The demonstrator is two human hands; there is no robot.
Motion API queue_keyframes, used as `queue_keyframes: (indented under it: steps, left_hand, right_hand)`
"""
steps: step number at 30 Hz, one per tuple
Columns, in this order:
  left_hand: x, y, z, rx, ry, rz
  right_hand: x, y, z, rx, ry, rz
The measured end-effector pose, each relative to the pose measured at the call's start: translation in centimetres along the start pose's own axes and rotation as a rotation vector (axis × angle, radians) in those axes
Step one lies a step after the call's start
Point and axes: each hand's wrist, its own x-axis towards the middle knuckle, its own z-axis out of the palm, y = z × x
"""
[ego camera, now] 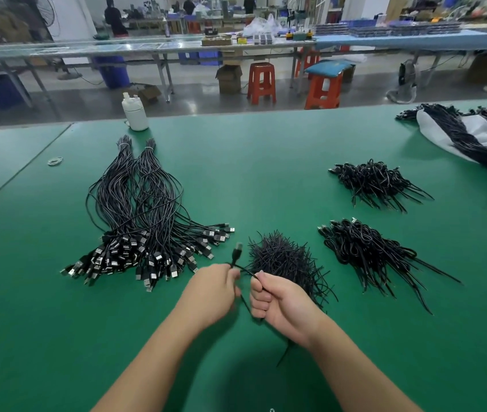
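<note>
1. The left hand [212,289] is curled round a thin black cable with a plug end [237,253], above the green table surface [266,173] near the middle of its near edge.
2. The right hand [281,304] is fisted, pinching the same cable just beside the left hand.
3. The plug rises out of the left hand and points toward the far edge. The cable's long axis runs far to near, its tail trailing out below the right wrist.
4. A heap of short black wire ties [284,260] lies just beyond the right hand.
</note>
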Motion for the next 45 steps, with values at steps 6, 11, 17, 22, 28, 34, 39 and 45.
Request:
queue_keyframes:
  steps: [6, 11, 17, 22, 28, 34, 39, 45]
  left_hand:
    - [1.0, 1.9, -0.1, -1.551, 0.118, -0.167]
    - [0.5, 1.0, -2.8, -1.493, -0.246, 0.153]
    - [-0.3, -0.9, -4.2, -0.247, -0.44, 0.24]
    - [-0.1, -0.6, -1.6, 0.007, -0.128, 0.148]
    - [-0.4, -1.4, -0.5, -0.043, -0.132, 0.167]
    - [-0.4, 0.2, 0.3, -0.851, -0.053, 0.095]
    - [-0.5, 1.9, 1.4, -1.281, -0.006, -0.03]
    - [-0.5, 1.9, 0.9, -1.481, -0.042, -0.029]
  right_hand:
    - [-0.3, 1.9, 1.0, -0.145, -0.004, 0.004]
    - [0.0, 1.2, 0.9, 0.132, 0.03, -0.001]
    - [0.1, -1.2, 0.1, 0.157, 0.04, -0.001]
    - [0.2, -1.7, 0.8, 0.043, -0.002, -0.027]
    - [-0.5, -1.9, 1.2, -0.135, -0.028, -0.053]
    - [-1.1, -0.9, 2.0, -0.427, 0.0, -0.036]
    - [-1.3, -0.9, 2.6, -0.873, 0.121, -0.098]
    - [-1.0, -0.8, 2.5, -0.892, 0.249, -0.132]
